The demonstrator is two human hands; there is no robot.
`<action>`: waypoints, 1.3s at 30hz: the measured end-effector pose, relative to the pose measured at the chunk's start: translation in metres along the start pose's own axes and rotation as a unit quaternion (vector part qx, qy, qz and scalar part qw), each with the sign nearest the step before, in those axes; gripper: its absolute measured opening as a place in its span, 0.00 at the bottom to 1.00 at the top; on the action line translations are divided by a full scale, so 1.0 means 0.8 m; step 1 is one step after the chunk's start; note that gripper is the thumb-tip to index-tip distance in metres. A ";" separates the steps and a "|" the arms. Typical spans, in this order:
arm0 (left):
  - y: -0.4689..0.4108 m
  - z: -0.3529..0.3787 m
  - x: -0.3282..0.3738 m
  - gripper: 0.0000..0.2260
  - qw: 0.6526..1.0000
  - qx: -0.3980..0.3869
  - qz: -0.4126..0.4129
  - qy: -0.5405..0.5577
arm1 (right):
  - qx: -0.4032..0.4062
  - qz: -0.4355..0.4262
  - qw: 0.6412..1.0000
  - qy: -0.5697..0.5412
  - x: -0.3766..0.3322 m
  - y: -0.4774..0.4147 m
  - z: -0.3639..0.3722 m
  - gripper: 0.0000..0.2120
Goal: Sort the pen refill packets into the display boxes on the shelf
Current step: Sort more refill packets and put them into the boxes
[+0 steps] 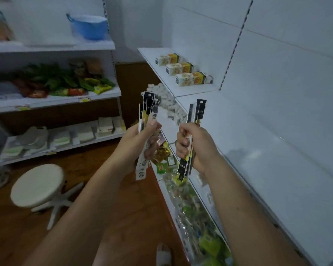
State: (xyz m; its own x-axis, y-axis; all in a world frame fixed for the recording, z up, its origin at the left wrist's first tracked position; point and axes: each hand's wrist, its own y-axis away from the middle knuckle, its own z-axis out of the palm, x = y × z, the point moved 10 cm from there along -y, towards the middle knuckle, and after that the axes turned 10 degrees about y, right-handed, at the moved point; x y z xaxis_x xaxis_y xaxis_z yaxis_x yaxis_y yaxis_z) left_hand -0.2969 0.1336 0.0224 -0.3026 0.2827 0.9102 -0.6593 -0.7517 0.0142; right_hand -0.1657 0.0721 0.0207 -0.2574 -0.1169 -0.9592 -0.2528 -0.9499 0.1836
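Observation:
My left hand (142, 139) grips a fanned bundle of long narrow pen refill packets (149, 109), white with black tops, held upright. My right hand (192, 144) is closed around a second, tighter bundle of refill packets (199, 110), black and yellow, also upright. Both hands hover in front of the white shelf unit on the right. Three display boxes (190, 78), white and yellow, lie in a row on the upper shelf (161, 73) beyond my hands.
A white shelf board (258, 146) runs along the right under my right forearm. Lower shelves hold green and gold snack packets (181, 198). A round white stool (38, 185) stands on the wooden floor at left. Stocked shelves line the left wall.

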 end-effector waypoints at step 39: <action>-0.623 -0.362 0.194 0.12 0.999 -0.027 0.002 -0.035 | 0.051 0.001 0.999 -0.013 -0.104 -0.717 0.126 0.14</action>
State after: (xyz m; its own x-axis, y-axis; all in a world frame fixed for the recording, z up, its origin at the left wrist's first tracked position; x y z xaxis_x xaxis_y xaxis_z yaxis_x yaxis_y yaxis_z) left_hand -0.2146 0.7245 0.0371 -0.2581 0.2359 0.9369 -0.6951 -0.7189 -0.0105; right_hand -0.0929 0.6558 0.0170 -0.2815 -0.1106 -0.9532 -0.3459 -0.9148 0.2083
